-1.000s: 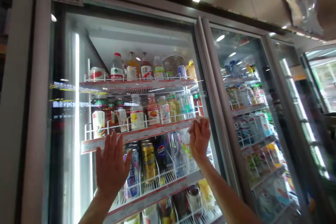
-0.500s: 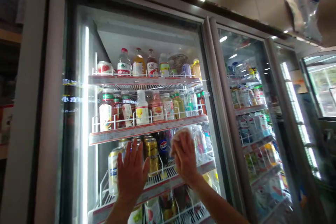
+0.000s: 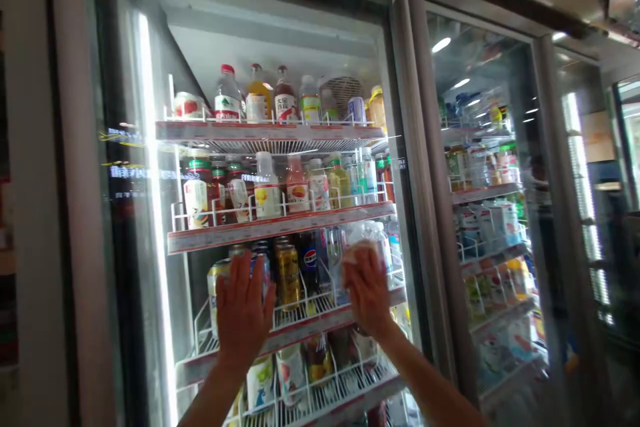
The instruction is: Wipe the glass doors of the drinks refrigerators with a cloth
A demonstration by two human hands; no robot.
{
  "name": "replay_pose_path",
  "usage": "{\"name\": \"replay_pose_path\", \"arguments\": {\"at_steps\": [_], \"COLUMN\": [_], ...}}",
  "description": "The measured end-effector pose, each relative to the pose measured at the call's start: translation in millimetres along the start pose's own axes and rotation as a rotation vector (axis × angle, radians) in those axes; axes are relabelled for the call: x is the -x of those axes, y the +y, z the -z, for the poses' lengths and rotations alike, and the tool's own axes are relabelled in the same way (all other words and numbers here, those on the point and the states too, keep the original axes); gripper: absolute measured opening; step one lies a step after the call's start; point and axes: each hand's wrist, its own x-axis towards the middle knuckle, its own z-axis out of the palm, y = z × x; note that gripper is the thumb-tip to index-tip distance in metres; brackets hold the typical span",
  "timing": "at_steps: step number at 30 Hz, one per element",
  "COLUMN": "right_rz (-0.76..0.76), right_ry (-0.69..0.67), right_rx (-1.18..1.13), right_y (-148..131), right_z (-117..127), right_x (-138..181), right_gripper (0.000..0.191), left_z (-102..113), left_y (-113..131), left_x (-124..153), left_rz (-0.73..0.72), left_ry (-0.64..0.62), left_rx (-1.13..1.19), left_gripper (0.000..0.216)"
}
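Observation:
A tall glass door (image 3: 280,40) of a drinks fridge fills the view in front of me. My left hand (image 3: 243,310) is raised with its fingers up and apart, its palm toward the glass, and holds nothing. Farther right, my right hand (image 3: 367,283) is closed on a pale cloth (image 3: 359,252) against the door. The cloth is crumpled and slightly blurred, mostly covered by my fingers. Behind the glass, near my hands, are gold cans (image 3: 287,273) and a dark Pepsi bottle (image 3: 309,260).
Inside, wire shelves carry several bottles and cans, with a price strip (image 3: 280,227) along the shelf edge. A grey door frame (image 3: 417,167) divides this door from a second glass door (image 3: 480,67) at right. A bright light tube (image 3: 153,147) runs down the left side.
My right hand has moved a little to the right with the cloth. My left hand stays up with its fingers apart. The view has shifted slightly closer to the door.

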Motion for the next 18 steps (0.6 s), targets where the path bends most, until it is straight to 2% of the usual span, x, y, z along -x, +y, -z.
{"name": "replay_pose_path", "arguments": {"at_steps": [3,5,8,10,13,14,15,18], "right_rz": [-0.251,-0.178,0.089,0.065,-0.177,-0.209,-0.185,0.052], "right_ry": [0.165,0.129,-0.056,-0.053,0.098,0.118,0.098,-0.080], "right_rx": [0.088,0.026,-0.088,-0.043,0.072,0.073,0.047,-0.057], "right_y": [12,3,-11,-6,7,7,5,1], "right_z": [4,4,4,5,7,7,8,10], "right_x": [3,7,18,23,25,27,29,41], "right_gripper": [0.053,0.055,0.051,0.050,0.059,0.061,0.062,0.057], "left_z": [1,0,-2,-3,-2,-2,-1,-1], "left_y": [10,14,15,14,14,15,15,15], "left_x": [19,29,36,35,33,33,33,34], "left_rz": [0.036,0.054,0.068,0.062,0.058,0.060,0.061,0.059], "left_ry": [-0.039,-0.039,-0.045,-0.050,-0.038,-0.035,-0.032,-0.032], "left_rx": [0.015,0.013,0.005,0.008,0.012,0.010,0.007,0.000], "left_gripper": [0.067,0.066,0.066,0.066,0.064,0.064,0.065,0.066]}}
